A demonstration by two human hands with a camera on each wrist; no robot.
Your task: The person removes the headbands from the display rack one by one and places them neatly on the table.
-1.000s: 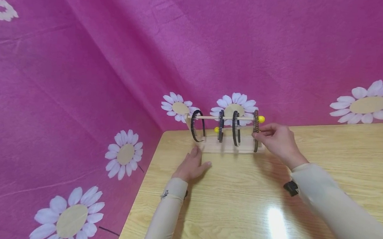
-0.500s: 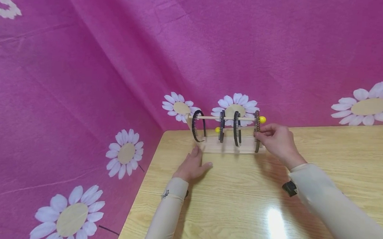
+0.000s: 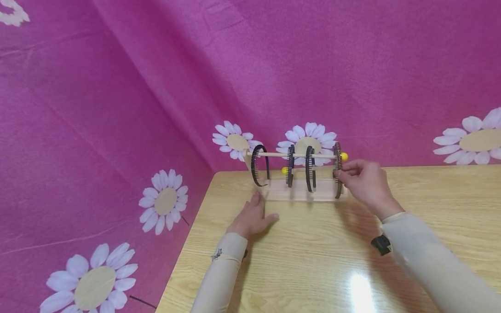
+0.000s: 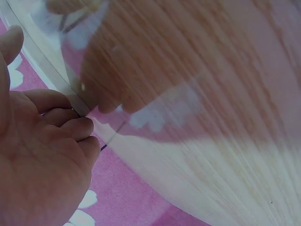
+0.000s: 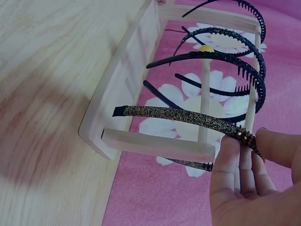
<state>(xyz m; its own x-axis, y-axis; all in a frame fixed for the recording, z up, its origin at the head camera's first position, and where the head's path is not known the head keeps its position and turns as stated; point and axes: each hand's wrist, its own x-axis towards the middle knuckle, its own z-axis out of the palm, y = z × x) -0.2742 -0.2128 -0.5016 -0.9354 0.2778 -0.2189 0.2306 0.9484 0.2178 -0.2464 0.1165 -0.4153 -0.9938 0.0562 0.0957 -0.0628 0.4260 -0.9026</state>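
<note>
A small wooden rack (image 3: 299, 195) stands at the back of the table, with a horizontal rod (image 3: 275, 154) ending in a yellow knob (image 3: 344, 156). My right hand (image 3: 365, 186) pinches a glittery gold-and-black headband (image 5: 178, 114) between thumb and fingers, near its beaded part. This headband is around the rod, close to the yellow knob. Three dark headbands, among them a toothed black one (image 3: 256, 166), hang farther left along the same rod. My left hand (image 3: 251, 218) lies with fingers extended, fingertips right at the left end of the rack's base.
A second, lower rod (image 5: 205, 99) on the rack has its own yellow knob (image 3: 284, 170) pointing left. Pink cloth (image 3: 253, 73) with white flowers hangs behind and to the left of the wooden table (image 3: 296, 264). The table's left edge runs beside the left arm.
The gold-and-black headband has shifted slightly up and to the right, closer to the yellow knob, along with my right hand. My left hand stays in place.
</note>
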